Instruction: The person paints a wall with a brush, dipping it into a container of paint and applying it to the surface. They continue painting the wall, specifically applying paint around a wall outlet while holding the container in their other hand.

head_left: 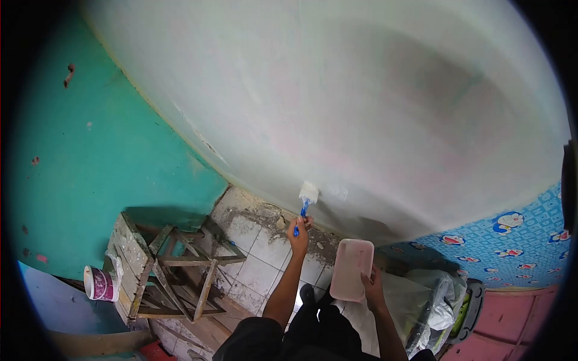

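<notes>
My left hand (298, 231) is closed around the blue handle of a paintbrush (308, 192). Its whitish, paint-covered bristles are against or very near the lower part of the white wall (289, 120). A wetter-looking patch shows just right of the brush. In my right hand (373, 287) is a shallow pinkish plastic container (352, 265), gripped by its right edge with the thumb over the rim. A pale layer, apparently paint, covers the inside of it.
Left, by the green wall (108, 150), a wooden stool (180, 265) lies on its side with a paint bucket (101, 283) beside it. Rubble lines the wall's foot above white tiles (268, 246). Plastic-wrapped items (442, 307) and a pink cabinet (512, 319) stand right, below blue patterned wallpaper (512, 246).
</notes>
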A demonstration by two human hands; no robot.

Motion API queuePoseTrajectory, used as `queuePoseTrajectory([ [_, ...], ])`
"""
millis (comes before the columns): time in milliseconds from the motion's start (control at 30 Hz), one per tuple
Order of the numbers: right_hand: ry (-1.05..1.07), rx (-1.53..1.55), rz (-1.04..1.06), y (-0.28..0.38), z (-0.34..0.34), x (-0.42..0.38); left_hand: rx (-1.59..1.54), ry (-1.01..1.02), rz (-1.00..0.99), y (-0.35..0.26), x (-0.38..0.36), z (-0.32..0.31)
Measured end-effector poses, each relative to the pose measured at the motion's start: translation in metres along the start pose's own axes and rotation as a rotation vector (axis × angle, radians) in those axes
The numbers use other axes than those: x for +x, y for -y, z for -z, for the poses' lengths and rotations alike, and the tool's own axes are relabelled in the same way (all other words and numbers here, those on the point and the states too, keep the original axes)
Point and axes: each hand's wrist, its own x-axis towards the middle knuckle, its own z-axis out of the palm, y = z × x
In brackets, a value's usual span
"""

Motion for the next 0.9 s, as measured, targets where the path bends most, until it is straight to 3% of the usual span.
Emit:
queuePoseTrajectory([
  [267,0.024,0.058,0.033,-0.022,-0.001,0.013,0.274,0.016,0.211,0.1,0.013,0.042],
  [433,0.014,0.053,0.058,-0.014,-0.003,0.007,0.133,0.002,0.132,-0.012,0.019,-0.025],
  [600,0.005,0.055,0.029,-0.017,0.001,-0.001,0.069,0.015,0.021,-0.099,0.012,-0.038],
  [700,-0.02,0.035,0.05,-0.028,0.003,-0.002,-0.122,0.002,-0.181,-0.107,0.01,-0.035],
  [767,-0.034,0.033,0.061,-0.036,0.003,-0.002,-0.145,-0.007,-0.159,-0.098,0.01,-0.031],
  [900,-0.039,0.048,0.012,-0.04,-0.001,-0.004,-0.132,-0.017,-0.006,-0.023,0.006,-0.011],
])
